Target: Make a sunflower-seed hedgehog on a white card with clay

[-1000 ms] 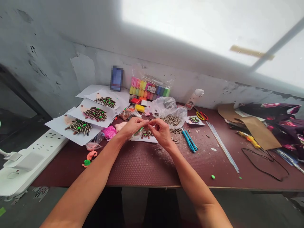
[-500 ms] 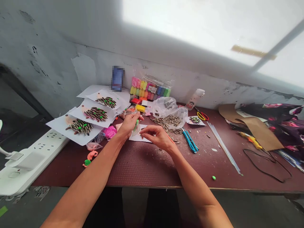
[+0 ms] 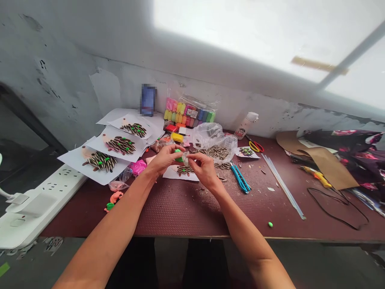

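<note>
My left hand [image 3: 164, 161] is closed around a lump of bright green clay [image 3: 179, 156] in a clear plastic wrapper [image 3: 185, 158]. The fingertips of my right hand [image 3: 205, 167] pinch the wrapper's other end. Both hands are above a white card [image 3: 172, 173], which bears a hedgehog shape of striped sunflower seeds [image 3: 184, 170] with a bit of green on it. My hands hide part of that card. Behind the right hand lies a pile of loose sunflower seeds [image 3: 217, 152], partly under a crumpled clear plastic bag [image 3: 207, 134].
Finished-looking seed hedgehog cards [image 3: 102, 158] lie at the left, near a white power strip [image 3: 48, 200]. Clay packs [image 3: 189, 112] lean on the wall. To the right are a teal cutter [image 3: 240, 178], scissors [image 3: 255, 146], glue sticks [image 3: 282, 186], a bottle [image 3: 246, 125] and a glue gun [image 3: 319, 177].
My right hand has moved up and closed on the wrapper beside the left hand. More green clay shows now, and the seeds on the card have come into sight.
</note>
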`<action>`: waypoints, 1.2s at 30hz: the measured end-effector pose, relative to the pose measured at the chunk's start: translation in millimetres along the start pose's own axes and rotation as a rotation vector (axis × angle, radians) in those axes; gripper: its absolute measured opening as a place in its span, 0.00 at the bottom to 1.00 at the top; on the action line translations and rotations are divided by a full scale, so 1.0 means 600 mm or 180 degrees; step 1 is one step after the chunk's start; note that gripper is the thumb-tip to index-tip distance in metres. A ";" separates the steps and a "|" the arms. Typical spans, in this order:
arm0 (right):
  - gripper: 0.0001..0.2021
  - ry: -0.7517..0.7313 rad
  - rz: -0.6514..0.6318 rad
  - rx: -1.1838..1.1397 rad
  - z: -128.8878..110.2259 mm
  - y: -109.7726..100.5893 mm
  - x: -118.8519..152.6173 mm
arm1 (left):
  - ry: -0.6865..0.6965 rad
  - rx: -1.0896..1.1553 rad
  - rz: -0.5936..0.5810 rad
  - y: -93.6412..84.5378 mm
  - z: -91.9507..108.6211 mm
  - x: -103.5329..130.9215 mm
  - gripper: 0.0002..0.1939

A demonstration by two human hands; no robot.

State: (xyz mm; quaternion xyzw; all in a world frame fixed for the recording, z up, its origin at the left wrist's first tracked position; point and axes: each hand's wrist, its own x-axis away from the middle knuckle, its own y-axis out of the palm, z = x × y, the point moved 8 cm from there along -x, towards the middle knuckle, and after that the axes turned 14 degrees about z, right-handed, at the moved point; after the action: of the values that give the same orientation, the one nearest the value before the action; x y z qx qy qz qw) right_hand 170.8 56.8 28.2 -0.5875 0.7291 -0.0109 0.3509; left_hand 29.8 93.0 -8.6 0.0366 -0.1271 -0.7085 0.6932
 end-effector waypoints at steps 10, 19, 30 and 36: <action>0.03 0.0251 -0.0168 0.0157 0.031 0.004 -0.007 | 0.0022 0.0084 -0.0156 0.014 -0.012 -0.001 0.21; 0.04 -0.0234 -0.0213 0.0603 0.016 0.004 -0.006 | -0.0073 0.0172 0.0013 0.014 -0.015 -0.001 0.19; 0.06 -0.0563 -0.0086 0.0251 0.000 0.002 -0.002 | -0.0096 0.0352 0.0040 0.010 -0.005 0.001 0.16; 0.09 -0.0459 -0.0254 0.0290 0.013 0.010 -0.005 | -0.0060 0.0222 -0.0250 0.018 -0.010 0.001 0.16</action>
State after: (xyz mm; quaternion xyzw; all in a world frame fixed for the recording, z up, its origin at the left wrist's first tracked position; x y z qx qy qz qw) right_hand 169.8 64.2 21.1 -0.5988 0.6767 -0.0156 0.4281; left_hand 41.4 91.7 -11.6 0.0591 -0.1567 -0.7306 0.6619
